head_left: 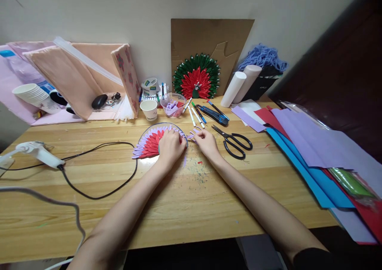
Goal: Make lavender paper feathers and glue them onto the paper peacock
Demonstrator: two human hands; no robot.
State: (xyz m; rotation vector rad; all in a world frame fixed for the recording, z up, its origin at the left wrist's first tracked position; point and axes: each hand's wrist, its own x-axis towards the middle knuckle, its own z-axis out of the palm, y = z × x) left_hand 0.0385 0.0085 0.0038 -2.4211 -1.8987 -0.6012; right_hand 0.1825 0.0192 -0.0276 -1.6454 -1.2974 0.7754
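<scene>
A fan-shaped craft (151, 143) of layered petals, red inside and lilac outside, lies on a clear round sheet. My left hand (172, 146) is closed over its right part, fingers curled and partly hidden, gripping its edge. Just to the right, my right hand (206, 142) pinches a small lilac paper piece (191, 136) close to the craft's rim. More lilac scraps lie by those fingertips. Black-handled scissors (235, 142) rest partly open to the right of my right hand.
Behind my hands stand a paper cup (149, 110), a clear bowl of paper pieces (173, 105), markers (199, 113) and a blue utility knife (213, 115). A finished red-green peacock (196, 79) leans on cardboard. A corded glue gun (41, 154) lies left; coloured sheets (316, 138) lie right.
</scene>
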